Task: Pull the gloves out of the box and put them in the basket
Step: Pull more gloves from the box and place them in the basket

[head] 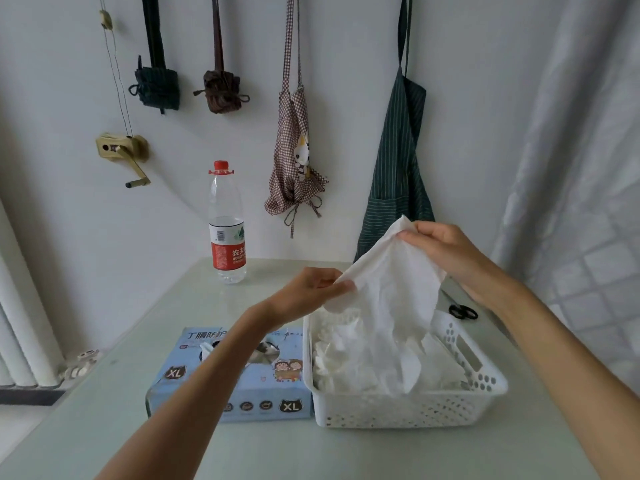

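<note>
Your left hand (313, 289) pinches the lower corner of a white glove (391, 292) above the white basket (408, 407); your right hand (446, 251) pinches its upper corner, higher and farther back; both forearms reach in from the near edge, and the glove hangs stretched between them, its loose end dropping into the basket onto the pile of gloves (349, 362) there. The blue glove box (207, 379) lies touching the basket's left wall, marked "XL" on top and front, a glove tip showing at its slot; behind the box stands a red-labelled water bottle (227, 223); black scissors (463, 311) lie behind the basket's right corner; bare table (311, 452) stretches in front of the basket.
</note>
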`<state>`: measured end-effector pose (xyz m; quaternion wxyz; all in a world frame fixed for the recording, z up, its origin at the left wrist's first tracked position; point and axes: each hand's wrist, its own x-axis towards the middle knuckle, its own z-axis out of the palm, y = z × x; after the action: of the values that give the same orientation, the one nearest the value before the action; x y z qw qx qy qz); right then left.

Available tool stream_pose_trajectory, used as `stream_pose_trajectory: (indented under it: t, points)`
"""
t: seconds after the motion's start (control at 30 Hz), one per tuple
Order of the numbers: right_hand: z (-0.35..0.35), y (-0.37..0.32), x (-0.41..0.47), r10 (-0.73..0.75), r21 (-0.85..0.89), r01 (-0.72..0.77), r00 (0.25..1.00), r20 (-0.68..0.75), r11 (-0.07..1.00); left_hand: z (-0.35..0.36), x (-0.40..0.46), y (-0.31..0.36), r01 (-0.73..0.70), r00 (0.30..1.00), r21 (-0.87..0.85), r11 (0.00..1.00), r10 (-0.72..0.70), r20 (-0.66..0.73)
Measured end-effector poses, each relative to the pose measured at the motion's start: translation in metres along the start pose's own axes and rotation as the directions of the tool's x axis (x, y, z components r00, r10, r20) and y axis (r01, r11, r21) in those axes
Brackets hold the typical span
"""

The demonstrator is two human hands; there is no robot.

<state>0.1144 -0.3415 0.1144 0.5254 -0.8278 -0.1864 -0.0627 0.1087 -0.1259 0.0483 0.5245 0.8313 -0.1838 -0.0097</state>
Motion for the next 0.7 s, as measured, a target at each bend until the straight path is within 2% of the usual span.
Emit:
stream_pose_trajectory:
  t: [0.1,0.27,0.33,0.4,0.47,0.57,0.63,0.7]
  points:
    - [-0.013,0.011,0.002,0.045,-0.023,-0.046,0.998,-0.031,0.999,0.004,0.004,-0.005,-0.003,0.996,0.017,1.000,0.005,-0.085]
    - [-0.018,0.007,0.002,0.110,-0.067,-0.106,0.992,0.058,0.992,0.001,0.003,-0.007,0.004,0.986,-0.074,0.997,-0.016,-0.163]
    - [-0.008,0.002,0.002,0.086,-0.075,-0.084,0.996,0.032,0.994,-0.003,0.000,-0.007,0.011,0.973,-0.088,0.996,-0.031,-0.227]
    - [0.009,-0.003,0.001,0.009,-0.082,-0.014,0.998,-0.059,0.997,-0.006,-0.004,-0.005,-0.005,0.939,-0.115,0.993,-0.035,-0.342]
    - [0.030,-0.012,-0.004,-0.092,-0.081,0.082,0.986,-0.139,0.993,-0.009,-0.009,0.002,-0.069,0.852,-0.175,0.982,-0.034,-0.523]
    - [0.059,-0.028,-0.011,-0.192,-0.014,0.194,0.954,-0.232,0.981,-0.014,-0.019,0.018,-0.190,0.655,-0.197,0.962,-0.025,-0.755]
    - [0.070,-0.030,-0.013,-0.207,0.042,0.230,0.932,-0.297,0.972,-0.016,-0.022,0.023,-0.229,0.557,-0.139,0.963,0.013,-0.830]
    - [0.074,-0.020,-0.015,-0.186,0.100,0.231,0.925,-0.333,0.968,-0.008,-0.018,0.019,-0.161,0.495,-0.008,0.987,0.074,-0.866]
